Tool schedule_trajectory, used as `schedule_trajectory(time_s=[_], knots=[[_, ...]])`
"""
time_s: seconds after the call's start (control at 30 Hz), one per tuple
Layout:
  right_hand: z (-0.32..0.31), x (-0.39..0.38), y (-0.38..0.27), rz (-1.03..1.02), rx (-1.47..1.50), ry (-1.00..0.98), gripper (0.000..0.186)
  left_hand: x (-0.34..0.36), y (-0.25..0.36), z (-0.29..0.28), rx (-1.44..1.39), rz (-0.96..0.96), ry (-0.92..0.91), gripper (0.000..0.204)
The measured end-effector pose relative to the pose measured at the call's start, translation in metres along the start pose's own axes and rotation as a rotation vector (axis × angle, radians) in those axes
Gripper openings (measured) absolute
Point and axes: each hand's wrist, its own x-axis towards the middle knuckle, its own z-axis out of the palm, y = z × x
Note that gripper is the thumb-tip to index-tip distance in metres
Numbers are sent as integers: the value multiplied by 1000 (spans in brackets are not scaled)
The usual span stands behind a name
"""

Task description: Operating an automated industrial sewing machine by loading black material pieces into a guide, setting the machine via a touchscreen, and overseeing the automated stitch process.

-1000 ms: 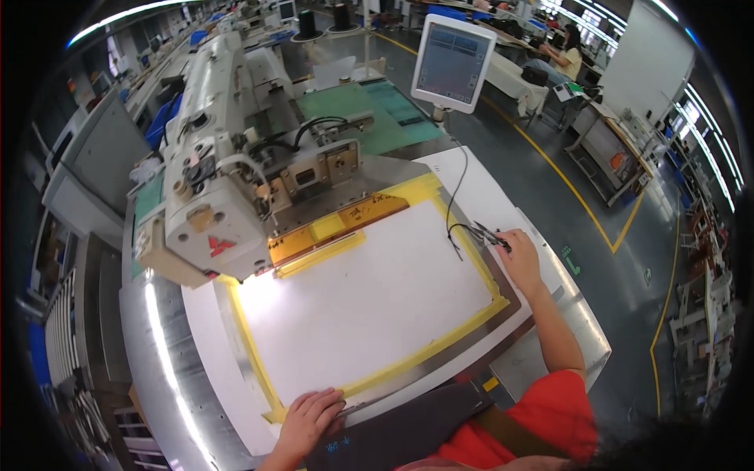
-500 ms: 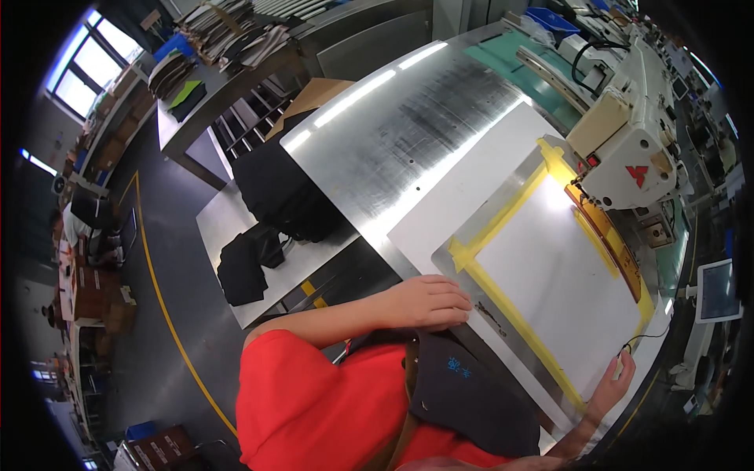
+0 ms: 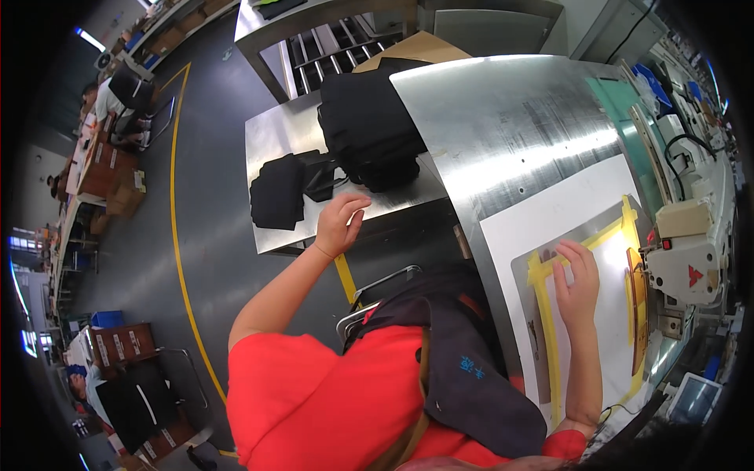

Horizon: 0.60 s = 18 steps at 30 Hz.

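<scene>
Fingers loosely curled clear of the thumb, apparently empty, the left hand (image 3: pixel 338 225) has swung off the machine table (image 3: pixel 487 102) to near the black fabric pieces (image 3: pixel 276 192) on the metal side table (image 3: pixel 271 239). The right hand (image 3: pixel 580 284), parted, seemingly empty, hovers over the yellow-taped template (image 3: pixel 616 323); attention seems fabric-ward.

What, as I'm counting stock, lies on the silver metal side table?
A large black fabric stack, a smaller black fabric stack and a black fabric piece between them. They and the left hand hide parts of the silver metal side table; anything beneath cannot be seen.
</scene>
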Motion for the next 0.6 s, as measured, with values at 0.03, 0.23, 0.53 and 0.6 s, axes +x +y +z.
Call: schedule_trajectory(time_s=[0.03, 0.23, 0.53, 0.6], knots=[[8, 12, -5, -37, 11, 7, 26, -18, -14, 1, 32, -103, -53, 22], [40, 10, 9, -10, 66, -31, 39, -108, -112, -38, 505, -646, 209, 22], [31, 6, 15, -57, -9, -60, 45, -112, -69, -5, 338, -772, -87, 25], [32, 3, 14, -89, 51, -30, 51, -159, -23, 22, 153, -727, -566, 38]])
